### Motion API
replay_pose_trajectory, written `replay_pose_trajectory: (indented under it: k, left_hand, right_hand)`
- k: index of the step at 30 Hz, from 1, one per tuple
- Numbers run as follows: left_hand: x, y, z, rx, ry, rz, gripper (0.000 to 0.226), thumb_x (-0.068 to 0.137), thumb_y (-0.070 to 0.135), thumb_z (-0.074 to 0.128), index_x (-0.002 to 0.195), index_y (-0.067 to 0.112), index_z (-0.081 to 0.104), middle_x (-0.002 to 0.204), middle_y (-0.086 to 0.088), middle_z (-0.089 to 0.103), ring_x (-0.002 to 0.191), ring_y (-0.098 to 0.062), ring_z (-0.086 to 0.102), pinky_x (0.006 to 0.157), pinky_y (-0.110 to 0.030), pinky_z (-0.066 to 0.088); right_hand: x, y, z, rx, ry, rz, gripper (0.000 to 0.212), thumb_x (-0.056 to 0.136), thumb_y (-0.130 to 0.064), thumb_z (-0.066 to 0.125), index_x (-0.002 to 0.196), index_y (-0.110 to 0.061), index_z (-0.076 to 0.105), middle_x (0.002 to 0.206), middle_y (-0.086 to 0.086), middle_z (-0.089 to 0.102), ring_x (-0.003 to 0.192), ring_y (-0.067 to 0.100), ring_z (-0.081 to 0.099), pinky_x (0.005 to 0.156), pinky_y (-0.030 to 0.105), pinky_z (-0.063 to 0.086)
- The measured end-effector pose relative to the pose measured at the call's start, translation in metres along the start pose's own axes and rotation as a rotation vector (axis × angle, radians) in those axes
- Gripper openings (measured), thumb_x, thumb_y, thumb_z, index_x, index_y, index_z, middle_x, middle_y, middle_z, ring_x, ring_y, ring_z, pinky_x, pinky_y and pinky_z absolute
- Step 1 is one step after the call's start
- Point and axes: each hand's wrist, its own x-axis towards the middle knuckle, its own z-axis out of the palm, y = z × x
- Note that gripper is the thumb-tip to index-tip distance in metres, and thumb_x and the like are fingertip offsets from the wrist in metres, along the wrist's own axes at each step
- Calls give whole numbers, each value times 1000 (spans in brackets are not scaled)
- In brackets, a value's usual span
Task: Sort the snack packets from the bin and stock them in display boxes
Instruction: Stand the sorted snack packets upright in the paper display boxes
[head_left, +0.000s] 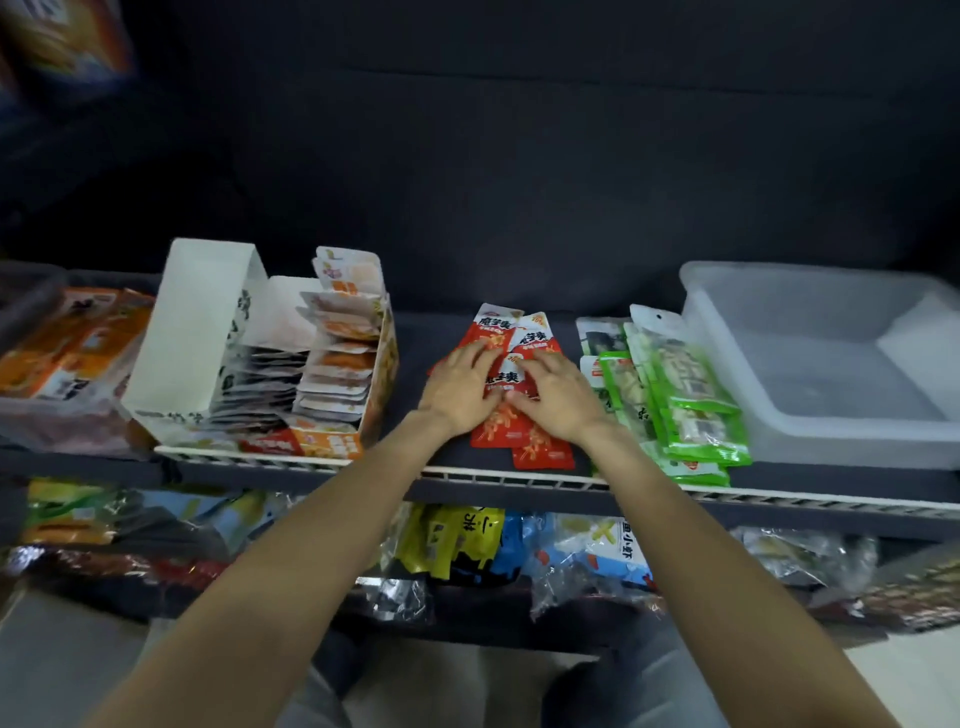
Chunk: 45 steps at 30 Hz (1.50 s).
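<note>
Both hands lie flat with fingers spread, the left hand (460, 387) and right hand (558, 397) pressing on a pile of red snack packets (506, 384) mid-shelf. Green packets (685, 405) lie just right, beside a clear plastic bin (810, 364). A display box (249, 358) holding upright packets stands to the left.
</note>
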Motion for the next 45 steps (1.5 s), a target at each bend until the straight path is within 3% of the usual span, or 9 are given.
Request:
replay_pose_trajectory:
  k: [6, 12, 16, 20, 26, 31, 35, 41, 45]
  left_hand:
    - [2, -18, 5, 74, -162, -16, 59, 100, 46, 29, 152, 20, 13, 160, 1, 4, 146, -20, 2, 119, -41, 9]
    - [-43, -23, -2, 69, 12, 61, 41, 99, 41, 38, 128, 18, 54, 137, -2, 45, 125, -24, 42, 99, -39, 42]
    - [-30, -14, -12, 45, 169, -73, 34, 95, 43, 47, 107, 14, 58, 113, -8, 55, 109, -25, 50, 89, -37, 43]
    - [0, -10, -8, -39, 52, -269, 63, 86, 44, 63, 134, 11, 41, 132, -13, 45, 124, -29, 41, 100, -38, 39]
    - [-8, -15, -10, -209, -46, -322, 63, 81, 37, 71, 132, 12, 42, 124, -9, 59, 112, -27, 58, 91, -37, 48]
    - [-49, -9, -18, -153, 206, -169, 48, 92, 30, 58, 135, 22, 38, 118, -7, 63, 101, -30, 63, 81, -43, 52]
    - [-73, -3, -37, -347, 314, -179, 33, 93, 27, 56, 124, 24, 47, 112, -3, 67, 94, -24, 66, 80, -41, 53]
    - [-119, 4, -105, -758, 538, -19, 27, 86, 15, 66, 105, 22, 48, 101, 11, 64, 95, -3, 62, 81, -17, 50]
    - [-150, -34, -154, -533, 748, 161, 27, 86, 13, 67, 110, 16, 54, 98, 20, 57, 90, 12, 57, 80, -7, 44]
  right_hand:
    - [13, 5, 10, -27, -168, 44, 81, 86, -68, 45, 150, -25, 23, 159, 5, 11, 146, 28, 8, 118, 45, 16]
    - [14, 9, 6, 122, -83, 63, 73, 86, -52, 60, 146, -20, 33, 152, 2, 31, 138, 25, 26, 112, 39, 26]
    - [13, -10, 5, 148, -37, 119, 72, 85, -39, 66, 145, -17, 32, 149, 6, 37, 137, 29, 29, 110, 42, 31]
    - [9, -24, 6, 95, -22, 230, 84, 77, -50, 72, 142, -11, 34, 142, 14, 41, 131, 32, 38, 102, 42, 39]
    - [-1, -21, -8, 256, -95, 342, 64, 77, -34, 77, 125, -3, 48, 128, 12, 54, 118, 27, 54, 95, 33, 44]
    - [-8, -23, -13, 302, -175, 336, 48, 80, -27, 75, 117, -6, 52, 122, 9, 56, 109, 24, 56, 85, 32, 44]
    - [-13, -25, -14, 437, -38, 355, 31, 82, -11, 61, 111, -7, 52, 115, 12, 60, 106, 29, 57, 84, 31, 44]
    - [-44, -38, -39, 923, 196, 251, 55, 76, 0, 67, 116, -26, 42, 97, 2, 66, 89, 20, 66, 76, 35, 52]
    - [-59, -73, -74, 1063, 262, 30, 41, 83, -7, 68, 111, -29, 48, 94, -7, 68, 83, 7, 66, 73, 27, 54]
